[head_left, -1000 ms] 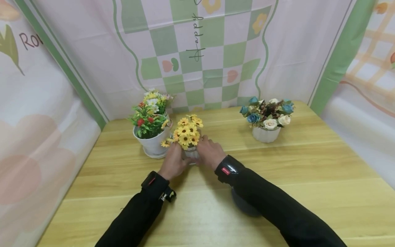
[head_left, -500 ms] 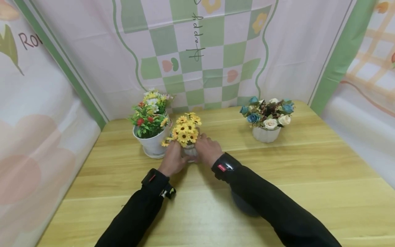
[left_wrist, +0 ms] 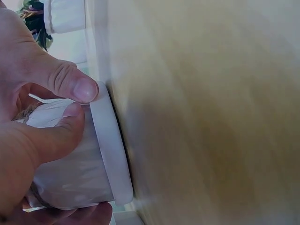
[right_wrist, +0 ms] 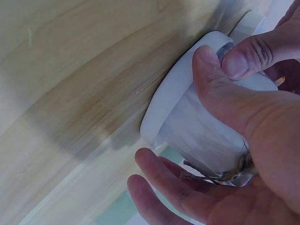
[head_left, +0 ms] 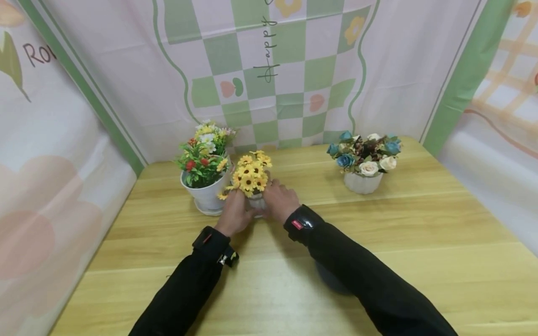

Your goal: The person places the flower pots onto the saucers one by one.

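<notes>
Yellow daisy-like flowers (head_left: pixel 249 175) fill a small white flowerpot (head_left: pixel 257 204), which stands upright between both hands. My left hand (head_left: pixel 235 212) grips its left side, with the thumb across the near wall and fingers around the far side. On the right side, my right hand (head_left: pixel 282 199) holds it, its thumb near the left one. In the left wrist view the two thumbs nearly meet beside the pot's white saucer (left_wrist: pixel 110 145), right at the tabletop. Twine (right_wrist: pixel 236 171) circles the pot in the right wrist view.
A white pot of red flowers (head_left: pixel 203 193) stands close on the left, with white and yellow flowers (head_left: pixel 212 137) behind it. Blue and cream roses (head_left: pixel 364 156) in a pale pot stand back right. A dark round object (head_left: pixel 332 280) lies partly under the right sleeve. Curtains border the table.
Both hands have shifted the yellow flowerpot slightly away and to the left, nearer the red-flowered pot. The other pots have stayed in place.
</notes>
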`<state>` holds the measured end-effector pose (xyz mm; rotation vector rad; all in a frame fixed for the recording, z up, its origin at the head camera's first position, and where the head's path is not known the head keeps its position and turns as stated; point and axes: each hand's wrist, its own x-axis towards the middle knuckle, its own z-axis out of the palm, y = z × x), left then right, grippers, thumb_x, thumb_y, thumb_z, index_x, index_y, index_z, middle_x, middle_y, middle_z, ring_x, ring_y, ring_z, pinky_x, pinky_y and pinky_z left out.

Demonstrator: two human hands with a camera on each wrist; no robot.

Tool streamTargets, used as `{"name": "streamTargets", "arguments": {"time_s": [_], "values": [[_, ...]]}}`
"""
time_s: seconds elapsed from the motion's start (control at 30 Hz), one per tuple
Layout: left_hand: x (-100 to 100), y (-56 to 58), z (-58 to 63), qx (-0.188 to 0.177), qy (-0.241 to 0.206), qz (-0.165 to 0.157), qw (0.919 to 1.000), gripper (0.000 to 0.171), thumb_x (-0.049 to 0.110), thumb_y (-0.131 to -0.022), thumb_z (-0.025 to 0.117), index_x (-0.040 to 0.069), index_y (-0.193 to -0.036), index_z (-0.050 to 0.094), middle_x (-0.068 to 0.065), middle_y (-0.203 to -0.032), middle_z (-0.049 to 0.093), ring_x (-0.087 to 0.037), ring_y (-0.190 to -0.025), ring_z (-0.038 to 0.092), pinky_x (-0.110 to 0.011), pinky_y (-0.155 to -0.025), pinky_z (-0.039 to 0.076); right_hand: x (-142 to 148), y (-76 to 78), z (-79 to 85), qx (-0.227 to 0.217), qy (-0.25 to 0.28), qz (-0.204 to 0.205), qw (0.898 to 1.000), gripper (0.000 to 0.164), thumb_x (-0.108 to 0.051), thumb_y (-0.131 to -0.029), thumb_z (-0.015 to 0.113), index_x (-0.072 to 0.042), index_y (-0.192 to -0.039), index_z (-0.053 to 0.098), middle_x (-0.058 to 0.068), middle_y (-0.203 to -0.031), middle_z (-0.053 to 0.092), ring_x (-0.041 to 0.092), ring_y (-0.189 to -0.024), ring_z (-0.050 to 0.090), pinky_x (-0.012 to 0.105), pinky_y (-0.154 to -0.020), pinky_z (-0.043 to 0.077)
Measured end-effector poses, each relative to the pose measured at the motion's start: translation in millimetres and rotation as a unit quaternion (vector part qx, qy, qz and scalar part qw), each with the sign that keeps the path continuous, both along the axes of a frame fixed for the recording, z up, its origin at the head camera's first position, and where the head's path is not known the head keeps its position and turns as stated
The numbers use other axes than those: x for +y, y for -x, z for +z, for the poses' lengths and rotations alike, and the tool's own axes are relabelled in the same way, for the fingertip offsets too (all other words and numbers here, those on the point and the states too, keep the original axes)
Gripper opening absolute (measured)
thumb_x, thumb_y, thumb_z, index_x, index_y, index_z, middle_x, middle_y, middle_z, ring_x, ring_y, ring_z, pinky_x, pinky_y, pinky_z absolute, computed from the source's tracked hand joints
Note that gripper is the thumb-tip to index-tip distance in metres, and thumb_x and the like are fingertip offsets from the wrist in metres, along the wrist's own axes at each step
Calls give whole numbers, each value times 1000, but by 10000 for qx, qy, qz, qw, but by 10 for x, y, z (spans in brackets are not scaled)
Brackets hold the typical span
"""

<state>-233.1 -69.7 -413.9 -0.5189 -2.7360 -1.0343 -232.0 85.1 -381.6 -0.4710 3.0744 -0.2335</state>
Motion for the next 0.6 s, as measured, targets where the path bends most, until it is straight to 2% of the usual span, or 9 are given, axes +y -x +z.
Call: {"name": "streamTargets", "arguments": {"time_s": [0.13, 0.6], "values": [[-9, 4, 7, 11, 25, 8, 10000, 88, 17, -75, 96, 3, -149, 51, -19, -152, 58, -38, -144, 53, -48, -127, 38, -13, 16, 2, -55, 1, -9, 10000, 86, -33, -84, 90, 11, -147, 50, 24, -129, 63, 33, -101, 68, 44, -79, 65], [-32, 61, 22, -320, 131, 295, 9990, 86, 23, -79, 95, -2, -148, 51, -24, -151, 58, -38, -142, 54, -48, -124, 42, -58, 65, 3, 71, 28, -100, 9999, 81, -30, -83, 92, 10, -142, 54, 24, -126, 64, 34, -103, 69, 46, -82, 65]]}}
